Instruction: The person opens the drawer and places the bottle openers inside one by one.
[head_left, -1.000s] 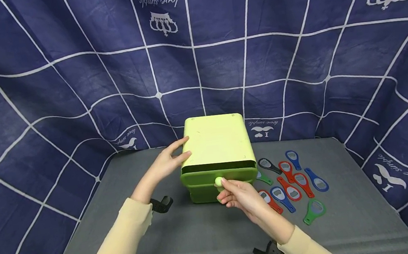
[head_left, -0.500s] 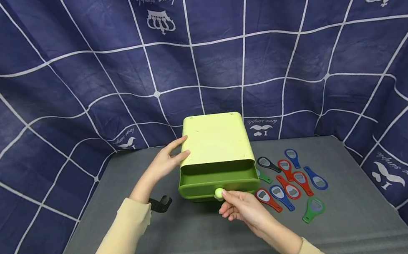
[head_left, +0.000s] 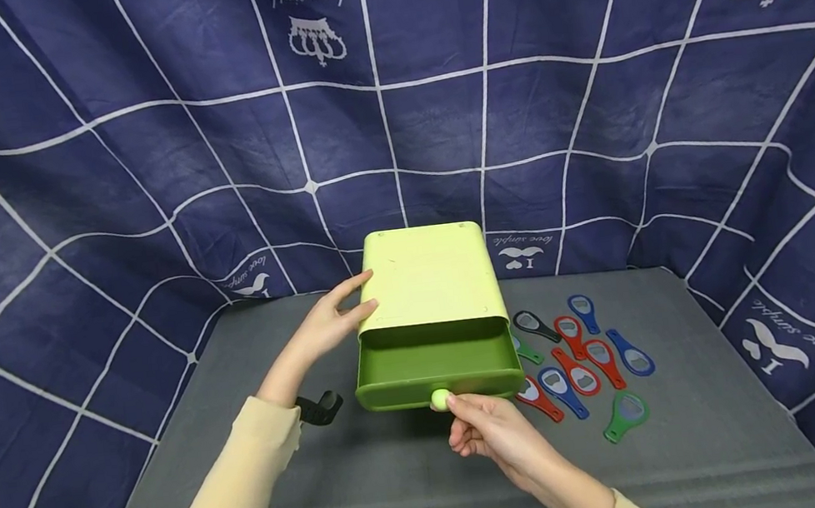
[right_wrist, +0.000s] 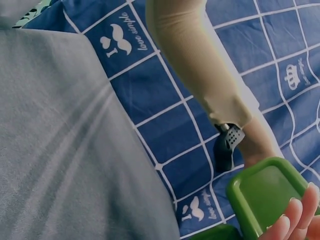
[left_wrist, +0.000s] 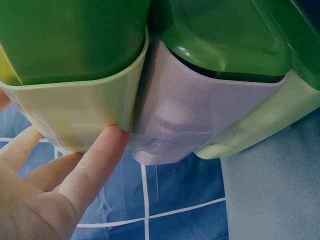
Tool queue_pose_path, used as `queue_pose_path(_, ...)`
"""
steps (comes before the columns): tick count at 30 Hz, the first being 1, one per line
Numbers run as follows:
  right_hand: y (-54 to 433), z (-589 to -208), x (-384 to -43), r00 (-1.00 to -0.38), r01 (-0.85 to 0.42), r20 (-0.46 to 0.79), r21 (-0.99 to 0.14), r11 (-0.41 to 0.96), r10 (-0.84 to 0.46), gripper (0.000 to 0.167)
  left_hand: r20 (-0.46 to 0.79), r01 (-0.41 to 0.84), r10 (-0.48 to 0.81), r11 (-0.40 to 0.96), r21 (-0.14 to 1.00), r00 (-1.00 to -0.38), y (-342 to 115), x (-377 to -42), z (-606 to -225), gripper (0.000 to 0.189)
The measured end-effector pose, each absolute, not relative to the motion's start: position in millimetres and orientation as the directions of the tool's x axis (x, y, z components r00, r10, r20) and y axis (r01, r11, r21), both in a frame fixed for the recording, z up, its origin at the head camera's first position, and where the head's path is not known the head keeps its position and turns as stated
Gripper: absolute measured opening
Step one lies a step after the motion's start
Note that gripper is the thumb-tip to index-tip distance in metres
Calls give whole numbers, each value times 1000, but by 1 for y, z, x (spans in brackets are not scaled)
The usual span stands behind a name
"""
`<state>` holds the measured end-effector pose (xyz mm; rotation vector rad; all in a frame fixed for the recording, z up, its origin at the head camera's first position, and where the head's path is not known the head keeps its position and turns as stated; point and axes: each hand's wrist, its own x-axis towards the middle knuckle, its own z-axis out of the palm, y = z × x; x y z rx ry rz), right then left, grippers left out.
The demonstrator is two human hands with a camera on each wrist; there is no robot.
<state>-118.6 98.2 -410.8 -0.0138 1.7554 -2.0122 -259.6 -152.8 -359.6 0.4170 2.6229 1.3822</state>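
Note:
A yellow-green drawer cabinet (head_left: pixel 431 272) stands on the table, its top green drawer (head_left: pixel 436 360) pulled well out, the inside bare. My right hand (head_left: pixel 500 440) pinches the round light-green knob (head_left: pixel 440 399) between thumb and forefinger; the other fingers curl loosely below. In the right wrist view its fingertips (right_wrist: pixel 292 215) overlap the green drawer front (right_wrist: pixel 270 192). My left hand (head_left: pixel 319 327) rests against the cabinet's left side with fingers spread. The left wrist view shows those fingers touching the top light-green shell (left_wrist: pixel 80 107), with a pale shell (left_wrist: pixel 195 115) stacked below it.
Several paddle-shaped gadgets with grey windows lie right of the cabinet, among them a black one (head_left: pixel 535 326), a red one (head_left: pixel 604 361) and a green one (head_left: pixel 625 415). A blue checked cloth (head_left: pixel 438 125) hangs behind the grey table (head_left: pixel 374 492).
The top drawer has come out toward me, from nearly closed to well open, with the right hand moving back on its knob. The left hand has stayed at the cabinet's side.

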Motion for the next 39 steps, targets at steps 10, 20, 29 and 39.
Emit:
queue_pose_path(10,100,-411,-115,-882,346,-293,-934,-87,-368,43,-1,179,314,542,821,-949,-153,-260,-360,62)
queue_pose_path(20,109,-421,-114,-858,298,-263,-954,-10,-441,42,-5,173,317,530,830,-949,-154,-260,-359,62)
queue_pose_path(29,149,-451,-118,-886,275,-312,-949,153,-342,33,0,184,328,532,827,-945,-154,-260,-359,63)
queue_pose_path(39,195,-481,-140,-968,241,-250,-901,361,24,33,4,186,335,511,840,-942,-154,-259,-361,63)
